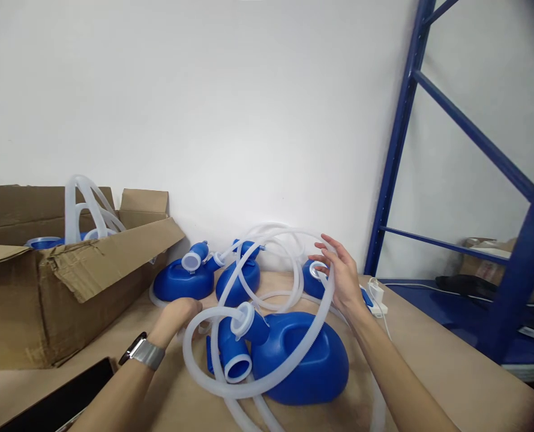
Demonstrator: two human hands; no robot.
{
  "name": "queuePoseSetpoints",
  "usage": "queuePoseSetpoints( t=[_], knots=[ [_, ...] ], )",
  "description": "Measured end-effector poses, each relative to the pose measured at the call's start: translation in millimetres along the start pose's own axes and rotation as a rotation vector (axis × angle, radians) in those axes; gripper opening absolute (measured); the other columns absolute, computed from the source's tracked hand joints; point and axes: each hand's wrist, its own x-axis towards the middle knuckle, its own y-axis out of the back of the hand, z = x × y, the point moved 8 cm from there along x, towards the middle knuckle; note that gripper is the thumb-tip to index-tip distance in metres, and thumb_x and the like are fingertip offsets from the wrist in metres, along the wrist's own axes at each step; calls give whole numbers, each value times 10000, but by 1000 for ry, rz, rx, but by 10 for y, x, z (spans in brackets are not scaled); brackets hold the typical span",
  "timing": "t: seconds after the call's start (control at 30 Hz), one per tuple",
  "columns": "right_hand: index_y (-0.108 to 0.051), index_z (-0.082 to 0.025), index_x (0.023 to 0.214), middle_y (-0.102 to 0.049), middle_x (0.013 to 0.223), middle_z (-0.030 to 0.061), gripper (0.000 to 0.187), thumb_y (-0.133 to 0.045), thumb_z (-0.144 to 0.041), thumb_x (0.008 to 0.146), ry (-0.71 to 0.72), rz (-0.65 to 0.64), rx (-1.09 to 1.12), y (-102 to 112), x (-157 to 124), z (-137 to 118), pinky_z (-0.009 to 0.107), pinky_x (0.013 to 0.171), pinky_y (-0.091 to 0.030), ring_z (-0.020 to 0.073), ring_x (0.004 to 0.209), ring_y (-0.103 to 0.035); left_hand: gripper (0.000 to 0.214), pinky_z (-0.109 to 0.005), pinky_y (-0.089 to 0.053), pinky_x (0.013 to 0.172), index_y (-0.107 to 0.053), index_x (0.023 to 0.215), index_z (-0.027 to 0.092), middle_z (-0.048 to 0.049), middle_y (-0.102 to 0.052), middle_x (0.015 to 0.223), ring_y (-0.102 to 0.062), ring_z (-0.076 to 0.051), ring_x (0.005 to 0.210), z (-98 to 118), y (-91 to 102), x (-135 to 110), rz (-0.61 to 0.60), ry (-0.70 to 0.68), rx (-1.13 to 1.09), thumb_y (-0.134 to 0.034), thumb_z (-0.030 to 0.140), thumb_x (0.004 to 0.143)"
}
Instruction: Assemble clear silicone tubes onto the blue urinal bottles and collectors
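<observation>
Most fingers of the left hand [181,315] are hidden, grip unclear; the raised right hand [342,273], fingers parted, touches translucent white plastic tubing [324,306].

White Wall [249,108] and Blue Metal Rack [399,138]

Wall: plain white, smooth, filling the background left of the rack; it appears again behind the rack's frame, greyer in tone.

Rack: blue-painted metal, two uprights, joined by a sloping brace [474,134] and a thinner, lower crossbar [442,245].

Shelf [433,312]: blue, low within the rack; bears a brown carton [483,264], a dark article [458,283] of unclear kind and a pale cable.

Table [456,378]: light brown top, in front of the rack and extending to its left along the wall.

Light: soft, diffuse; brightest on the wall left of the rack.
</observation>
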Motion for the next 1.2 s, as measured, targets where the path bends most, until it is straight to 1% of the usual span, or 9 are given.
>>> queuePoseSetpoints(
  t=[0.1, 0.27, 0.43, 0.57, 0.67, 0.73, 0.93, 1.1, 1.2],
  knots=[
    [-592, -256, 1315, -620, 1277, 89, 556, -667, -466, 806, -119, -131, -109, -101, -5, 168, 293, 705, -567, 243, 982, -714, 233, -392, -550, 566, -746, 669, 190, -88, -709, 623, -658, -289, 570, -48, 86, 6, -112, 81, 94, -815, 300, 476],
    [-580, -276, 1369, -556, 1391, 97, 578, -652, -539, 860, -136, -511, -498, -293, -102, 368, 391, 1026, -495, 279, 1245, -592, 531, -402, -538, 925, -717, 1196, 259, -152, -684, 1278, -669, -350, 1114, -123, 605, -104, 40, 35, 206, -652, 371, 681],
    [-667, -291, 1198, -616, 1298, 62, 399, -571, -572, 931, 97, -627, -806, -323, -311, -181, 412, 1050, -446, 272, 1200, -586, 558, -417, -523, 880, -631, 1299, 301, -136, -648, 1265, -680, -357, 1064, -137, 1016, -352, 269, 63, 348, -540, 464, 773],
    [-774, -303, 1013, -758, 1057, 13, 232, -686, -472, 881, -2, -1245, -869, -635, -1151, -547, 331, 892, -503, 255, 1022, -680, 483, -462, -517, 816, -652, 1219, 279, -163, -646, 1307, -674, -419, 1057, -114, 1155, -515, 382, 165, 377, -507, 460, 795],
    [-790, -350, 1072, -789, 955, 12, 257, -713, -258, 845, -29, -1613, -1093, -800, -1851, -292, 340, 745, -521, 254, 887, -730, 525, -512, -510, 831, -637, 1249, 220, -204, -642, 1324, -645, -467, 1111, -137, 1212, -546, 405, 199, 323, -478, 473, 818],
    [-820, -301, 919, -781, 827, 64, 193, -691, -191, 825, 102, -1433, -1344, -943, -1928, 67, 402, 757, -521, 303, 889, -733, 580, -529, -500, 879, -609, 1314, 218, -194, -633, 1356, -629, -465, 1150, -132, 1257, -544, 430, 167, 274, -441, 513, 844],
    [-810, -189, 919, -782, 837, 186, 252, -720, -58, 725, 186, -1487, -1584, -1270, -2145, 1007, 492, 770, -522, 353, 825, -750, 606, -401, -487, 985, -616, 1358, 244, -105, -693, 1295, -667, -324, 1110, 146, 1283, -596, 444, -149, 126, -426, 541, 865],
    [-775, -80, 1087, -770, 1030, 234, 280, -630, -57, 848, 58, -1643, -1814, -1173, -2069, 700, 447, 787, -539, 366, 953, -744, 528, -323, -530, 928, -651, 1253, 233, -68, -731, 1214, -702, -259, 1008, 446, 1268, -790, 362, -363, -209, -514, 557, 860],
    [-755, -199, 1138, -778, 983, 102, 314, -702, -226, 830, 80, -1638, -1444, -1202, -1839, 172, 348, 681, -516, 291, 863, -729, 413, -298, -552, 883, -630, 1085, 243, -46, -705, 1257, -698, -236, 1015, 557, 1267, -868, 285, -470, -483, -619, 566, 828]
  ],
)
